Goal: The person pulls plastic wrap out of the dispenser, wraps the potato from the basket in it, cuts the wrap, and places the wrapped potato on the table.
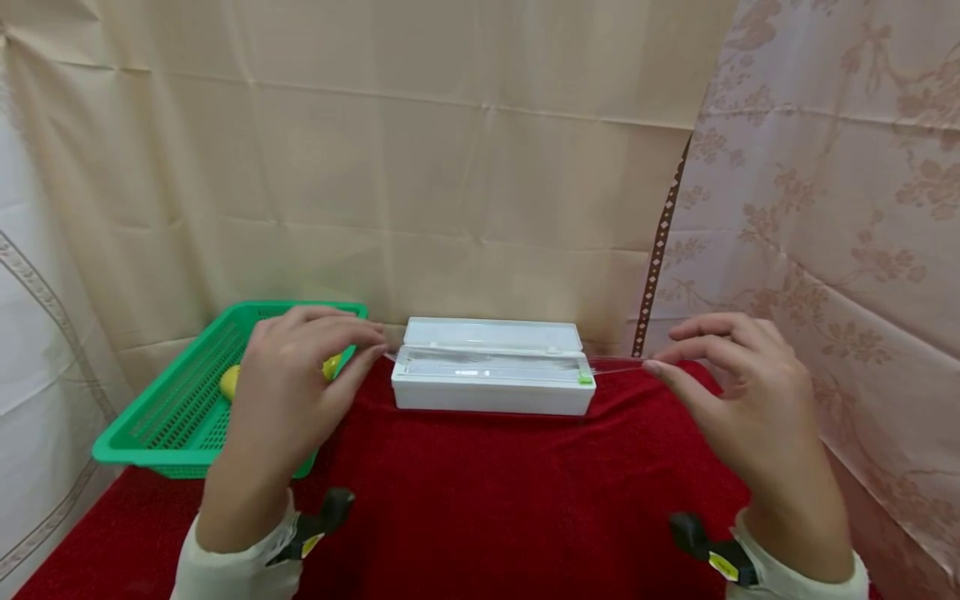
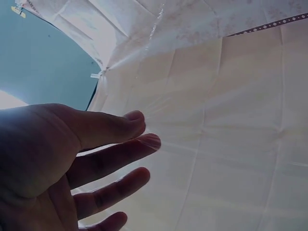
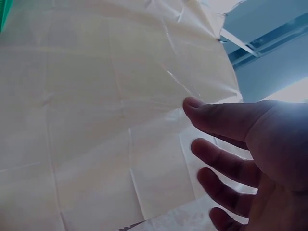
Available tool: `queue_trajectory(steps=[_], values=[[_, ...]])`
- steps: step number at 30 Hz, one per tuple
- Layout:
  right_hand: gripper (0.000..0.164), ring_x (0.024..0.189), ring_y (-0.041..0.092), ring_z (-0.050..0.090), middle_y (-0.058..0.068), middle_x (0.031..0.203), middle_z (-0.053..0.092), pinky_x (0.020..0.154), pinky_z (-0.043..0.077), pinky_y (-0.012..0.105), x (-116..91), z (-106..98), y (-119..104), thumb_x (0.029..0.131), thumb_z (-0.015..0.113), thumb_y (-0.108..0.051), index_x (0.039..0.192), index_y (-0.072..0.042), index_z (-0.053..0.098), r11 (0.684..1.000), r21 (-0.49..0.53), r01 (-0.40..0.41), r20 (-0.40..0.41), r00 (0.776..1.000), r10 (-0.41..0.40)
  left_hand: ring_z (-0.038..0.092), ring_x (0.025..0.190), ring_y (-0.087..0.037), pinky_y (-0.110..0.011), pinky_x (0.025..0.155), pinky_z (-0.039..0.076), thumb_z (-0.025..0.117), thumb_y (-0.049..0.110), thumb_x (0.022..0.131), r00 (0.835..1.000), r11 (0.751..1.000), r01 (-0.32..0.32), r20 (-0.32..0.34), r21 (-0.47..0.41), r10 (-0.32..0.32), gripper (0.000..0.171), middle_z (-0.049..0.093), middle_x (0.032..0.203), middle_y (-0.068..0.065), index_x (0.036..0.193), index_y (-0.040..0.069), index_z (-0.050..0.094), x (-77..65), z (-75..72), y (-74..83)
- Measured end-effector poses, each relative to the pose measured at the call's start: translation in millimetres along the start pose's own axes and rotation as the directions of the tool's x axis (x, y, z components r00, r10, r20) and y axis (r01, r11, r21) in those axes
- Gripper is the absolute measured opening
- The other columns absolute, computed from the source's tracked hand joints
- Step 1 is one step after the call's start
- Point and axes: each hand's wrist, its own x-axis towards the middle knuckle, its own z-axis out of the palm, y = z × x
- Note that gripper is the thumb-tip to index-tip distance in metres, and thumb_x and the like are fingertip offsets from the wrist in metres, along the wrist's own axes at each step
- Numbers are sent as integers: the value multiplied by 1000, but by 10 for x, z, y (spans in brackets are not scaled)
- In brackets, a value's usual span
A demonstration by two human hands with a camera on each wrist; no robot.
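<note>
Held stretched in two hands near the centre of the frame, as a thin strip of clear film [image 1: 618,364] across the open top of a white box [image 1: 491,397]. Pinched at one end between thumb and forefinger of the left hand [image 1: 288,383], at left of centre, and at the other by thumb and forefinger of the right hand [image 1: 742,383], at right, with the box between the two. Shown closer in the wrist views, with the other fingers apart and slightly bent, and the film itself faint and hard to trace against the pale cloth.

Set at centre on a red cloth [image 1: 525,492], with the box's lid [image 1: 491,333] raised at the back and a lime-green tab [image 1: 585,379] at the right end.

Placed at left, partly hidden behind the left hand: a green basket [image 1: 165,457], with yellow objects [image 1: 230,382] inside, too covered to identify.

Backed across the upper frame by a beige curtain [image 1: 450,167], at right by a pink floral curtain [image 1: 825,183].

Fastened over pale sleeves [image 1: 232,568] at lower left and lower right, in black straps [image 1: 307,527] with yellow labels.
</note>
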Motion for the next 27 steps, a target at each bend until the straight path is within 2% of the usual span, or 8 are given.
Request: queue_trajectory(steps=[3,6,10,14,19,22,25,27], values=[[26,101,10,55,-5,105,73,84,34,19,-6,-51,-6,72,93,-7,86,-24,79,1000,-7,27,67,997,-26,70,101,-21,-46,81,46,86,10,83,1000,1000,-14,18,1,14,15,79,97,4,95,18,82,-9,-42,11],[32,100,5,57,-11,101,72,84,37,16,-8,-105,8,71,93,-7,87,-29,76,995,15,96,152,984,-97,71,101,-21,-46,82,47,86,10,83,998,1000,-13,58,-5,13,15,79,96,4,95,17,82,-13,-80,5],[40,102,0,61,-18,100,70,91,41,9,-23,-162,55,73,91,-4,93,-33,72,982,88,166,277,943,-185,73,97,-19,-46,83,50,85,11,84,991,1000,8,132,-15,-6,15,79,94,5,97,18,82,-16,-107,-22],[46,93,-3,63,-23,98,68,86,45,8,-53,-204,117,74,89,-2,98,-36,70,970,140,200,370,898,-239,73,87,-14,-43,82,50,85,14,84,980,1000,-8,201,-26,13,16,78,92,9,98,19,82,-39,-126,-54],[44,84,-3,62,-25,94,67,78,47,10,-102,-231,199,76,90,-8,100,-38,68,943,202,263,434,839,-327,65,76,-1,-38,76,50,87,17,83,959,996,-66,272,-67,82,16,74,88,17,97,22,81,-141,-154,-69],[30,83,-3,60,-26,92,65,77,46,11,-172,-214,242,84,86,-22,101,-38,67,925,256,280,456,809,-371,61,76,4,-36,76,48,88,19,81,944,995,-69,317,-77,90,21,71,88,24,98,27,79,-247,-186,-63],[32,85,-5,59,-30,93,63,77,46,12,-272,-201,253,84,86,-23,101,-41,65,925,280,255,505,780,-368,61,80,5,-35,77,46,89,20,79,926,995,-77,365,-66,96,25,69,90,28,98,31,78,-360,-207,-55],[35,85,-6,59,-30,94,63,76,48,13,-354,-190,261,84,87,-22,102,-41,64,926,299,230,535,763,-363,62,84,5,-34,78,45,89,23,80,908,996,-82,409,-45,93,25,67,91,30,98,34,77,-440,-209,-47]])
